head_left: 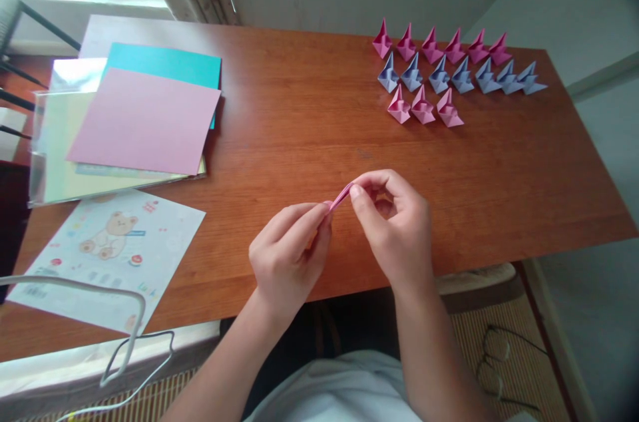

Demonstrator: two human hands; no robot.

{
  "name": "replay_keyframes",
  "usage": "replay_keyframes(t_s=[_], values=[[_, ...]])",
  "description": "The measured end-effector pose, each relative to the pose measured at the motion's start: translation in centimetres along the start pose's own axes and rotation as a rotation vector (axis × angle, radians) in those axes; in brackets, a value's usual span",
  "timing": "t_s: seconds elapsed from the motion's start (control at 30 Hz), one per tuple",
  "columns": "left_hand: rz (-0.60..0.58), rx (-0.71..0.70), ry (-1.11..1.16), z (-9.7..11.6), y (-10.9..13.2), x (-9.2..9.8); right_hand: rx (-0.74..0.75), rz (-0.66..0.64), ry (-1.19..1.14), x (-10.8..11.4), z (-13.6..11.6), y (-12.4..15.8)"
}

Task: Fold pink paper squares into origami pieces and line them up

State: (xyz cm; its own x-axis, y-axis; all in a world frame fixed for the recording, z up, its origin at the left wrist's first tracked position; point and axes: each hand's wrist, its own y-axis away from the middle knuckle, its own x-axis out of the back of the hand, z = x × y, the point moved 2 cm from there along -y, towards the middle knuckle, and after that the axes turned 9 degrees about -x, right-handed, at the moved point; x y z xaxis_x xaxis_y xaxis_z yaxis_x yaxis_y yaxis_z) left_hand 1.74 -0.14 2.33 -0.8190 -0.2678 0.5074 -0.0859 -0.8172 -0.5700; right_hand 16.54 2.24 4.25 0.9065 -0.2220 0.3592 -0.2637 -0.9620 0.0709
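Observation:
A narrow folded piece of pink paper (341,196) is held above the front part of the table, seen almost edge-on. My left hand (292,250) pinches its lower left end between thumb and fingers. At its upper right end, the thumb and index finger of my right hand (394,222) grip it. How the paper is folded cannot be made out, since the fingers cover both ends. Beyond my hands, at the back right, folded paper figures stand in rows: dark pink ones (454,49), bluish-purple ones (439,76) and lighter pink ones (423,107).
On the left of the wooden table (289,116), a pink sheet (144,122) lies over a teal sheet (170,59) and a clear packet (50,162). Nearer is a sheet with a bear print (114,242). A white cable (74,285) crosses the front left corner.

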Motion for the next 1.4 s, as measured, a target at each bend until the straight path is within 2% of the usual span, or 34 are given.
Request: replay_keyframes(t_s=[0.1,0.2,0.3,0.4,0.53,0.77,0.93,1.17,1.4], values=[[-0.027,0.255,0.244,-0.6,-0.5,0.3,-0.03,-0.141,-0.181,0.4,0.8,-0.5],[-0.063,0.49,0.522,-1.1,-0.7,0.3,-0.034,-0.22,-0.268,0.6,1.4,-1.0],[-0.075,0.616,0.706,-1.3,-0.7,0.1,-0.02,-0.272,-0.311,0.4,1.5,-1.0],[-0.077,0.68,0.785,-1.3,-0.7,0.0,-0.008,-0.286,-0.34,0.2,1.5,-0.9],[-0.099,0.71,0.807,-1.2,-0.8,-0.1,0.021,-0.26,-0.292,0.5,1.4,-0.9],[-0.124,0.684,0.776,-1.2,-0.6,-0.3,0.114,-0.184,-0.125,0.8,1.1,-1.0],[-0.125,0.685,0.778,-1.4,-0.6,-0.3,0.111,-0.144,-0.106,0.4,1.2,-0.8],[-0.101,0.698,0.799,-1.5,-0.5,-0.4,-0.03,-0.268,-0.225,-0.3,2.1,-0.2],[-0.108,0.694,0.807,-1.7,-0.4,-0.5,-0.037,-0.313,-0.289,-0.5,2.2,-0.6]])
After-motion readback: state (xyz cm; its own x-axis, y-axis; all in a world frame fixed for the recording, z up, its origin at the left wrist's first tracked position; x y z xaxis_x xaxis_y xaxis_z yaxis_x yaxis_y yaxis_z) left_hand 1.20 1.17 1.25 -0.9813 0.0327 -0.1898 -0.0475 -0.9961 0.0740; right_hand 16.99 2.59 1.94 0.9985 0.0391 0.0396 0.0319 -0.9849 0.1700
